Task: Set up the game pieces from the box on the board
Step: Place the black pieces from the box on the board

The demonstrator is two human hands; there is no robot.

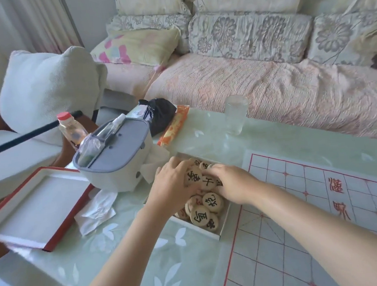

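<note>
Wooden discs [206,209] with black and red characters fill the white box [222,227] on the glass table [115,252], and both bare hands are down in it together. The left hand [171,187] curls around a heap of pieces at the box's far end, fingers bent over them and thumb under a disc with a black character. The right hand [233,182] closes on the same heap from the other side, fingers tucked in against the pieces, so the two hands cup one pile between them. More discs lie loose in the near half of the box. Just right of the box the paper board [305,235] is spread flat, red grid lines and two red characters showing, with no pieces on it. Left of the box lies the red-edged lid [36,208], and behind it stands a grey container [118,158] beside some crumpled tissue [97,210]. A glass [236,113] stands near the table's far edge.
</note>
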